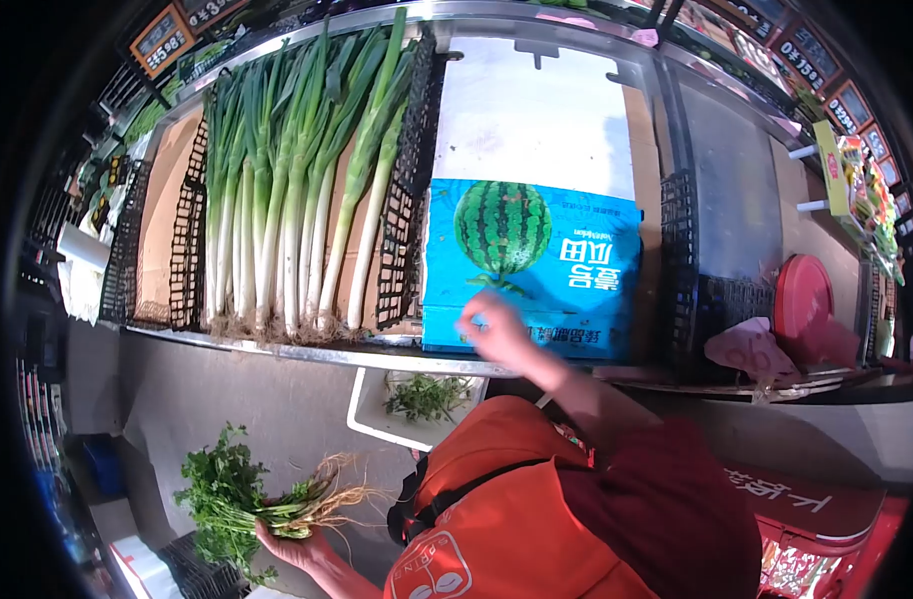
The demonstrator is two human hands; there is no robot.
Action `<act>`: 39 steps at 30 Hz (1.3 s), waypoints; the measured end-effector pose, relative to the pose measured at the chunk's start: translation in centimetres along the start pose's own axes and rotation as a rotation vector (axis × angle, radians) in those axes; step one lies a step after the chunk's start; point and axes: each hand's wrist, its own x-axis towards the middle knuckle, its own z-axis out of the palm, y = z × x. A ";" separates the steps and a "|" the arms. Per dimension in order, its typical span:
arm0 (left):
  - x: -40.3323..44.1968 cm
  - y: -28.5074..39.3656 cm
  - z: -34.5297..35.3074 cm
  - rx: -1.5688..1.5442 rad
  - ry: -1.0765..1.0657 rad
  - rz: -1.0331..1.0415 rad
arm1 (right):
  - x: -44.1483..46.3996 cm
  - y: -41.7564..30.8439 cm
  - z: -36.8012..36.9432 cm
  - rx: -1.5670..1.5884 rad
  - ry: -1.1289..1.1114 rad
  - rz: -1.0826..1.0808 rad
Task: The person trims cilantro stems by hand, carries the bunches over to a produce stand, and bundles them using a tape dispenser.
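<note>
My left hand (289,547), low on the left, is closed around the stems of a bunch of coriander (222,494). Its leaves hang to the left, and long pale roots (332,499) stick out to the right. Over the lower part of a blue and white watermelon carton (531,120), my right hand (496,327) is held with its fingers curled in. It is slightly blurred and I see nothing in it. Whether it touches the carton I cannot tell. Below the shelf edge, a white foam box (359,414) holds loose green sprigs (424,396).
Leeks (287,200) with roots lie left of the carton, between black plastic crate walls (402,200). A red round lid (804,298) and a pink plastic bag (751,349) are at the right. The metal shelf edge (307,355) runs across in front of me.
</note>
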 end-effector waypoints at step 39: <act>-1.2 -0.4 2.2 -0.071 0.049 -0.010 | 3.5 11.0 -25.2 0.274 -0.042 -0.002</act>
